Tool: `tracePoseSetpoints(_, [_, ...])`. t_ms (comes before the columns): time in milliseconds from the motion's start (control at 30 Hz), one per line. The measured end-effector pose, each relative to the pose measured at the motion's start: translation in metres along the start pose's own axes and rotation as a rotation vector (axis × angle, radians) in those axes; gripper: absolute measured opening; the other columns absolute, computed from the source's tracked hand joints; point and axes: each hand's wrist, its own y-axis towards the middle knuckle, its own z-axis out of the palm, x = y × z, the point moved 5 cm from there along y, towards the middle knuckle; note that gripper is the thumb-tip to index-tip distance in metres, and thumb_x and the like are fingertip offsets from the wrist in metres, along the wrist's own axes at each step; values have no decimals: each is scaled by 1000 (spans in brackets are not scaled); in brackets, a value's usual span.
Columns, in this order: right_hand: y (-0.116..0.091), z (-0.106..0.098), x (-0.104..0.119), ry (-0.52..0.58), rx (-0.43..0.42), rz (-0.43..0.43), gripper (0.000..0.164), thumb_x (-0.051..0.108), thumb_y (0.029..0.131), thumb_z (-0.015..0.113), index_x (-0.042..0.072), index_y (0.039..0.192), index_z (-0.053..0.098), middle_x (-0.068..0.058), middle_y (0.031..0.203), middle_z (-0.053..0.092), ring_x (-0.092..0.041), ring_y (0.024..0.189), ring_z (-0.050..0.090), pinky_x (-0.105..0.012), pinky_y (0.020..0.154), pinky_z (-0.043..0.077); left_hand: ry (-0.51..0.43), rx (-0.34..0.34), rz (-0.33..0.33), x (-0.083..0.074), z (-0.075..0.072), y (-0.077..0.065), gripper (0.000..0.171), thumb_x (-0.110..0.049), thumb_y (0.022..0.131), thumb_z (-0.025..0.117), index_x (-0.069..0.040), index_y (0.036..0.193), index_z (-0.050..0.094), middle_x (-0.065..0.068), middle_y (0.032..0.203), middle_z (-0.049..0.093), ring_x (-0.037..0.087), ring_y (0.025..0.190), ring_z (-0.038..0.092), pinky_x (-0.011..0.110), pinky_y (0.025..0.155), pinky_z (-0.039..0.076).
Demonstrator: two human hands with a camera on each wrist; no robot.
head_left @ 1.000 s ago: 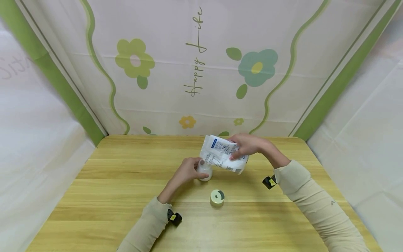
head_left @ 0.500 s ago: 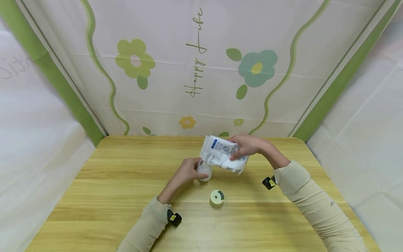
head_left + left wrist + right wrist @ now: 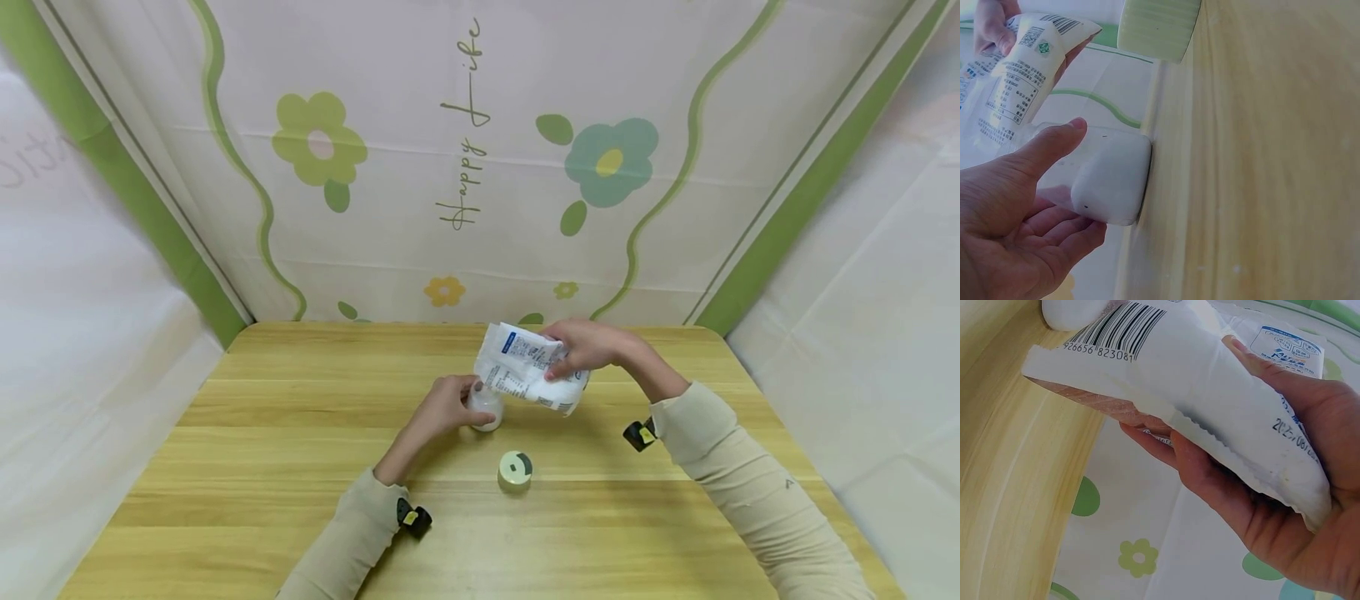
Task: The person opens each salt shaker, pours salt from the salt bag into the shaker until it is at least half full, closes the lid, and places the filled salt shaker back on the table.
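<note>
White printed pouch (image 3: pixel 523 377), barcode (image 3: pixel 1124 330) digits "926656 823081" legible, gripped in right hand (image 3: pixel 588 345), slants at mouth of clear jar (image 3: pixel 1094 142). Jar, white contents (image 3: pixel 1113 181) low inside, stands on table (image 3: pixel 300 467), pinched in left hand (image 3: pixel 444 406). Pale-green cap (image 3: pixel 515 472) nearby. Fabric backdrop (image 3: pixel 390 192): "Happy Life".

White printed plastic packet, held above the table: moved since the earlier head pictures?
No; against the orange flower on the white backdrop, the packet shows no visible shift.
</note>
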Motion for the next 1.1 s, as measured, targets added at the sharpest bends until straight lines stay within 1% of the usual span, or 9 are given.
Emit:
tracePoseSetpoints(200, [0, -1, 0, 11, 1, -1, 38, 12, 85, 77, 6, 121, 65, -6, 103, 73, -14, 85, 70, -30, 74, 57, 3, -6, 2, 0, 0, 0, 43, -23, 75, 89, -6, 109, 71, 6, 98, 73, 13, 81, 62, 27, 73, 53])
tracePoseSetpoints(467, [1, -3, 0, -5, -5, -19, 41, 12, 86, 77, 5, 124, 65, -6, 105, 74, -14, 86, 70, -31, 75, 57, -10, -4, -3, 0, -1, 0, 41, -23, 74, 89, -7, 107, 70, 5, 96, 72, 13, 80, 61, 28, 73, 53])
tracePoseSetpoints(767, [0, -3, 1, 1, 6, -30, 39, 12, 86, 76, 4, 123, 65, -7, 106, 74, -14, 87, 70, -31, 75, 57, -3, 1, -1, -1, 0, 0, 44, -23, 75, 89, -6, 111, 70, 6, 101, 73, 14, 85, 64, 29, 78, 54])
tracePoseSetpoints(1100, [-2, -5, 4, -24, -4, -25, 41, 12, 85, 77, 4, 124, 64, -7, 106, 73, -15, 86, 70, -31, 76, 58, -25, -3, 12, 0, 0, 0, 43, -19, 74, 89, -4, 111, 70, 8, 101, 74, 13, 86, 65, 29, 78, 55])
